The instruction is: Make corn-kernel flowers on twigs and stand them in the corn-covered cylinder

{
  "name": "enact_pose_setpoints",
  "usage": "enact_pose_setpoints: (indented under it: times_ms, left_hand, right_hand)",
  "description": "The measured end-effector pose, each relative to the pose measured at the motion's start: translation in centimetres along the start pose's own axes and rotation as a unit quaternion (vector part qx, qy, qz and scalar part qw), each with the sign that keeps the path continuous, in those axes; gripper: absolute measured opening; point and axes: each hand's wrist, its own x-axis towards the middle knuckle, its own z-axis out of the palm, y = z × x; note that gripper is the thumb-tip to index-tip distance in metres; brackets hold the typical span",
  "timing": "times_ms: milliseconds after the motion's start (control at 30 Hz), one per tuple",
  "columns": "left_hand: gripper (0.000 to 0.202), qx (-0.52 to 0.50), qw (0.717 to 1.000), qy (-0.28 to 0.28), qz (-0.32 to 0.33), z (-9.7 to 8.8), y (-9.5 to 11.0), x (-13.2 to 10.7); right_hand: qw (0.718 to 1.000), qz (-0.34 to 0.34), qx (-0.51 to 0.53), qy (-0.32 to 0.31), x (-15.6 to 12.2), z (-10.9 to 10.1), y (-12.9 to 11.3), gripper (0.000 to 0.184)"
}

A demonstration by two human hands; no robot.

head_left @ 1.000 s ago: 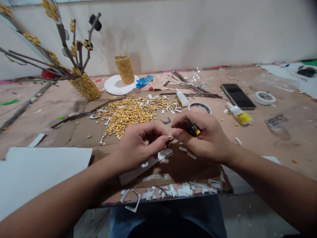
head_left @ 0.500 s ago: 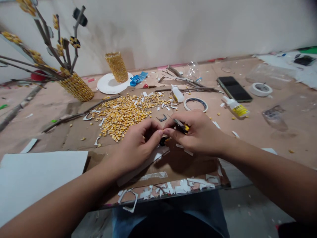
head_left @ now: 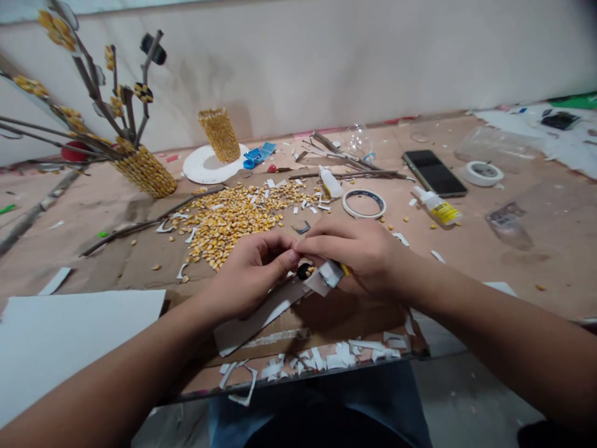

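Note:
My left hand (head_left: 254, 269) is closed, its thumb and finger pinched against the fingertips of my right hand; what they pinch is too small or hidden. My right hand (head_left: 359, 252) is closed too, with a yellow-handled cutter (head_left: 332, 272) held in the palm, its shiny metal part pointing toward me; most of it is covered. Just below the fingertips lies a small black disc (head_left: 304, 270) with corn kernels on it. A white paper strip (head_left: 261, 317) slants beneath my left hand on the cardboard. Loose corn kernels (head_left: 228, 224) are heaped beyond my left hand.
Behind stand a corn-covered vase (head_left: 147, 171) of twigs and a corn-covered cup (head_left: 219, 135) on a white disc (head_left: 193, 167). Glue bottles (head_left: 438, 206), a tape ring (head_left: 364, 204) and a phone (head_left: 433, 172) lie rightward. Paper scraps (head_left: 342, 356) line the front edge.
My right hand has turned, so the cutter's metal part now points down toward me beside the black disc. The fingertips of both hands stay together. The whole view has shifted slightly.

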Motion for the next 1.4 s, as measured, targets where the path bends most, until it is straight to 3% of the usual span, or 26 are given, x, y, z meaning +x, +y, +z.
enact_pose_setpoints:
  times_ms: [100,200,333,467,567,767,1400]
  left_hand:
    - [0.022,0.118,0.993,-0.012,0.002,-0.8,0.4,-0.1]
    - [0.017,0.286,0.958,-0.036,0.017,-1.2,0.8,-0.4]
    - [0.013,0.371,0.927,-0.062,0.002,-1.0,0.8,-0.5]
    - [0.015,0.369,0.925,-0.087,-0.013,-0.7,0.2,-0.2]
    - [0.014,0.358,0.93,-0.077,-0.008,-0.5,-0.1,0.0]
    - [0.011,0.374,0.926,-0.05,-0.002,-0.2,-0.4,0.0]
    - [0.011,0.384,0.92,-0.074,-0.018,-0.1,-0.2,-0.1]
  right_hand:
    - [0.999,0.032,-0.013,0.001,-0.1,-0.2,0.4,0.03]
    - [0.996,0.086,-0.016,0.011,-0.1,-0.5,1.1,0.021]
    - [0.99,0.132,0.006,-0.041,0.1,-0.8,1.6,0.01]
    - [0.976,0.164,0.002,-0.145,0.3,-0.7,1.1,0.02]
    - [0.968,0.167,-0.001,-0.189,0.4,-0.3,0.6,0.029]
    - [0.965,0.183,0.041,-0.184,0.0,0.8,0.7,0.025]
    - [0.957,0.247,0.01,-0.153,0.0,1.7,0.2,0.011]
